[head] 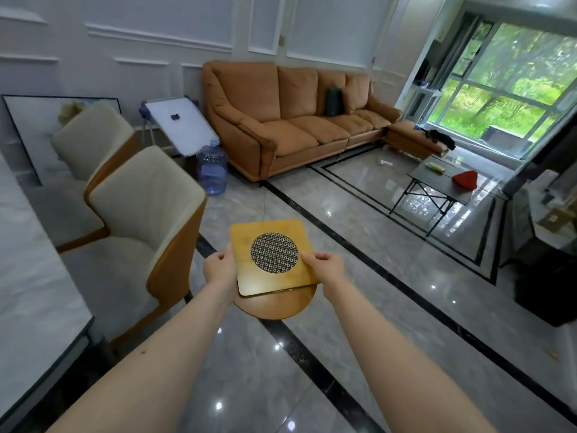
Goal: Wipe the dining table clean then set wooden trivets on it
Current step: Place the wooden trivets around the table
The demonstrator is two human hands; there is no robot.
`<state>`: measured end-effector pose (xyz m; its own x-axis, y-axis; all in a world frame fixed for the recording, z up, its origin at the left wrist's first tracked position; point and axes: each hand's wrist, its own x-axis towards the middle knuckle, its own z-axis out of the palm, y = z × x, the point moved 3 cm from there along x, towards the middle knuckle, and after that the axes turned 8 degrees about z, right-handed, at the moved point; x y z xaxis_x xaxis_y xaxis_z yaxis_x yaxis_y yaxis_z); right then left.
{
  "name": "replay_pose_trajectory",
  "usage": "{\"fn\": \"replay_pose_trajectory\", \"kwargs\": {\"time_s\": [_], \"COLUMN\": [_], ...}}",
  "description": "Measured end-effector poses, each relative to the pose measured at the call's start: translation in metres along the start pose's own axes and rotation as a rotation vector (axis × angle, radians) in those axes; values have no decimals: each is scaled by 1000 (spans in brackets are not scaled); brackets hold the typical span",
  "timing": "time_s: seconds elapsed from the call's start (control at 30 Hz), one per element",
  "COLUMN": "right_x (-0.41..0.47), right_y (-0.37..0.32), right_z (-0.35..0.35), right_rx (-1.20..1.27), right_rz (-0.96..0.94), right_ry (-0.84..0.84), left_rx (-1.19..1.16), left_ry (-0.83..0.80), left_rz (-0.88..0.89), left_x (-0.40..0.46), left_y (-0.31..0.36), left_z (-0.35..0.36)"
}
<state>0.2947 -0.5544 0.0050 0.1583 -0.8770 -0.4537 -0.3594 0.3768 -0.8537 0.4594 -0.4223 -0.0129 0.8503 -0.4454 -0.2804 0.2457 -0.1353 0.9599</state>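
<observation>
I hold a stack of wooden trivets in front of me, above the floor. On top lies a square trivet [249, 239] with a round dark mesh insert in its middle. Under it a round, darker wooden trivet [278, 306] sticks out at the near edge. My left hand [220, 270] grips the stack's left edge, thumb on top. My right hand [326, 267] grips the right edge, thumb on top as well. The marble dining table [34, 295] runs along the left border of the view, away from the stack.
Two cream and brown dining chairs [140, 232] stand at the table, just left of my hands. Beyond are a blue water jug [212, 171], a whiteboard, an orange sofa [290, 120] and a small folding table [443, 182]. Glossy tiled floor stretches ahead and to the right.
</observation>
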Motion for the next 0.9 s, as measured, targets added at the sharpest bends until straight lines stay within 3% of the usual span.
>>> {"fn": "replay_pose_trajectory", "kwargs": {"time_s": [0.2, 0.57, 0.9], "right_x": [93, 310, 416], "right_y": [-61, -190, -308], "right_z": [-1, 37, 137], "right_rx": [2, -132, -230], "right_rz": [17, -17, -119], "right_ry": [-7, -152, -348], "left_rx": [-40, -80, -80], "left_ry": [-11, 232, 430], "left_rz": [15, -4, 8], "left_x": [78, 240, 379], "left_y": [32, 79, 136], "left_z": [79, 216, 235]}}
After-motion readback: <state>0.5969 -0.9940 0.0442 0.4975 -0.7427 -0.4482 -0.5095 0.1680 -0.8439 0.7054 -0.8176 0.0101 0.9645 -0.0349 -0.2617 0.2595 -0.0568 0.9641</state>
